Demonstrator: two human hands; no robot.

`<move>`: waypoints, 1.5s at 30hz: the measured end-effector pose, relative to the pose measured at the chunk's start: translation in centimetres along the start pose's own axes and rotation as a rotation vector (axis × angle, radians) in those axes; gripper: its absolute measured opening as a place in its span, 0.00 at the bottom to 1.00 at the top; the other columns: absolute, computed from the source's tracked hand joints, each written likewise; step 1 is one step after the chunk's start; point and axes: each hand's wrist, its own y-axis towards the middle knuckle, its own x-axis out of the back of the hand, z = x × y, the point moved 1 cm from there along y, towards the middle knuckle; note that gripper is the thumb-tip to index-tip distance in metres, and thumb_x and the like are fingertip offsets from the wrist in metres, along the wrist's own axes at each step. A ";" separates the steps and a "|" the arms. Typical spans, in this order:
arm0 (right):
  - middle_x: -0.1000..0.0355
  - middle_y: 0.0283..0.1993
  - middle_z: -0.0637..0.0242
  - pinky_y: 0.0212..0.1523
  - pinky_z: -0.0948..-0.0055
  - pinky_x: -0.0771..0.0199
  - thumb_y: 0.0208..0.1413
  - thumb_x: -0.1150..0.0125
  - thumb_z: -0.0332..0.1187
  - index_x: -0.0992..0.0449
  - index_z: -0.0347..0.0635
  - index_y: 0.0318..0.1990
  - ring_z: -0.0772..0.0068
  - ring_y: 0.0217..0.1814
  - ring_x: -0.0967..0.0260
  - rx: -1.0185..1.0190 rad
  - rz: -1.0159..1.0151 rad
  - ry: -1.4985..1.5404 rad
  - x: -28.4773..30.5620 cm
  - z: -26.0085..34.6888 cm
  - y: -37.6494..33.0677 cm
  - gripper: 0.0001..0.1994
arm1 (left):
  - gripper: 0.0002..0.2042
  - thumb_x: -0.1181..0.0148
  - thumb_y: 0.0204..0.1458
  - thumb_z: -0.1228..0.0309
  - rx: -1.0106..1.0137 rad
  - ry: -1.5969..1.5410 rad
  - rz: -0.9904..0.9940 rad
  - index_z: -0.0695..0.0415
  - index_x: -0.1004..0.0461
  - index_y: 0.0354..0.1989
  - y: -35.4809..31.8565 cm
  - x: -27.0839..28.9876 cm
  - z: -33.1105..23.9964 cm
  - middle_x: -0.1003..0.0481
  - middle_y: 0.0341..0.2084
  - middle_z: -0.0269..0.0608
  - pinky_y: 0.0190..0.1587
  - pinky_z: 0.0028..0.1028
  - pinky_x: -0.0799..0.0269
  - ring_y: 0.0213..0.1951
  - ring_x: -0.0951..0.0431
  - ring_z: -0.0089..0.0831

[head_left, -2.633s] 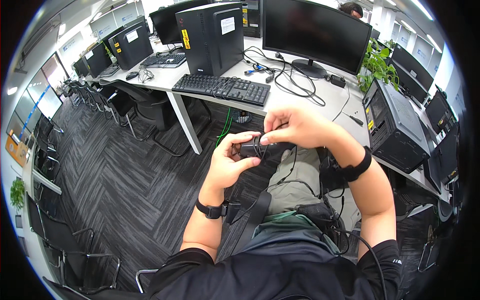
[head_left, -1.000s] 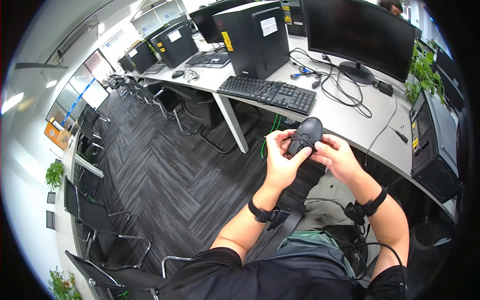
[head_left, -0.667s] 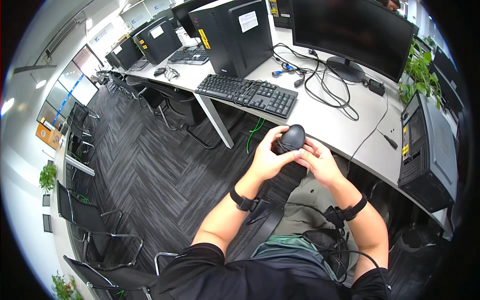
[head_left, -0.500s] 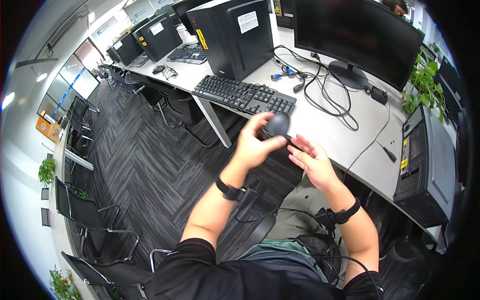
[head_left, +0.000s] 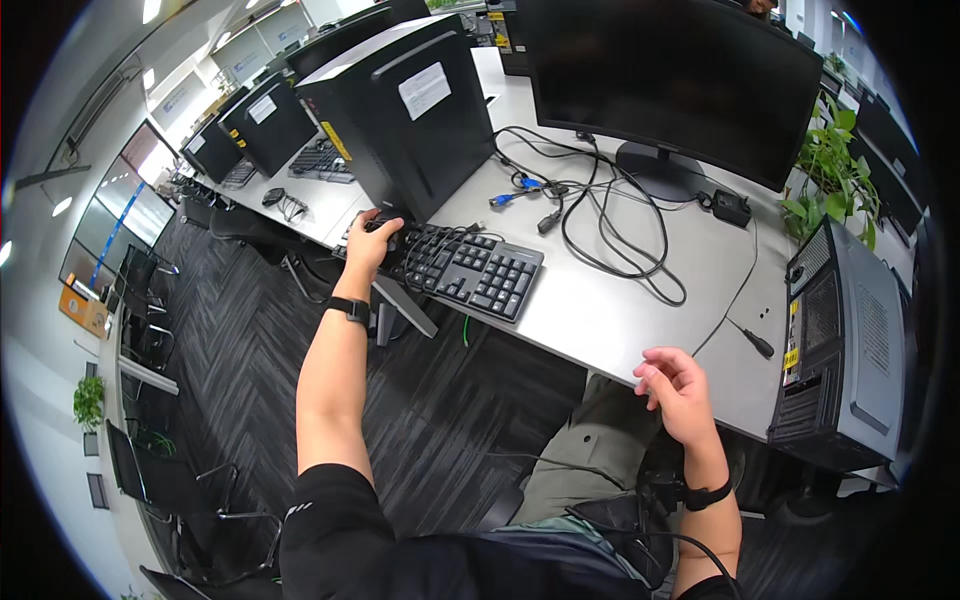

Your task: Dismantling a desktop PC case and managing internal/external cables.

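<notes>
Over at the left end of the keyboard, the left hand grasps a black mouse, mostly covered, close before the upright computer tower. Rightward of the keyboard, bare desk runs along the front edge; there the right hand hovers, fingers loosely bent, gripping nothing.

The sole view, a wide fisheye, looks from the head, above and behind the fingers, down and forward across the worktop, near enough to include both forearms.
</notes>
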 end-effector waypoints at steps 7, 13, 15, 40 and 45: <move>0.27 0.33 0.68 0.29 0.84 0.34 0.62 0.44 0.28 0.26 0.35 0.46 0.83 0.31 0.32 0.253 -0.332 -0.187 4.7 -0.9 -0.1 0.09 | 0.36 0.32 0.46 0.52 -0.045 0.382 0.055 0.68 0.30 0.57 0.8 1.1 0.2 0.24 0.48 0.58 0.56 0.32 0.32 0.52 0.23 0.43; 0.30 0.29 0.73 0.28 0.85 0.37 0.63 0.45 0.28 0.26 0.35 0.44 0.87 0.29 0.35 0.164 -0.454 -0.284 7.4 -3.0 0.1 0.07 | 0.36 0.34 0.48 0.52 -0.296 0.875 -0.246 0.71 0.32 0.57 -2.8 -1.0 -6.3 0.24 0.49 0.59 0.57 0.36 0.32 0.52 0.25 0.50; 0.30 0.29 0.74 0.28 0.86 0.37 0.62 0.44 0.27 0.25 0.34 0.43 0.87 0.28 0.36 0.216 -0.460 -0.255 7.8 -3.4 0.3 0.07 | 0.26 0.34 0.49 0.60 -0.700 0.496 -0.020 0.66 0.26 0.52 -6.1 -3.8 -9.9 0.24 0.47 0.59 0.54 0.39 0.30 0.51 0.24 0.50; 0.33 0.24 0.74 0.19 0.88 0.47 0.62 0.44 0.28 0.26 0.37 0.41 0.90 0.20 0.44 0.250 -0.536 0.057 9.5 -4.1 -0.3 0.05 | 0.19 0.45 0.51 0.60 -0.275 1.154 0.762 0.64 0.22 0.42 -0.1 -23.8 -8.8 0.21 0.40 0.58 0.47 0.40 0.27 0.46 0.22 0.48; 0.33 0.24 0.74 0.19 0.88 0.48 0.62 0.45 0.28 0.26 0.37 0.41 0.91 0.20 0.45 0.274 -0.537 0.072 9.4 -3.9 -0.4 0.05 | 0.13 0.40 0.50 0.65 -0.289 0.538 0.577 0.66 0.26 0.30 -2.0 -20.4 -13.1 0.22 0.25 0.50 0.33 0.33 0.25 0.29 0.19 0.35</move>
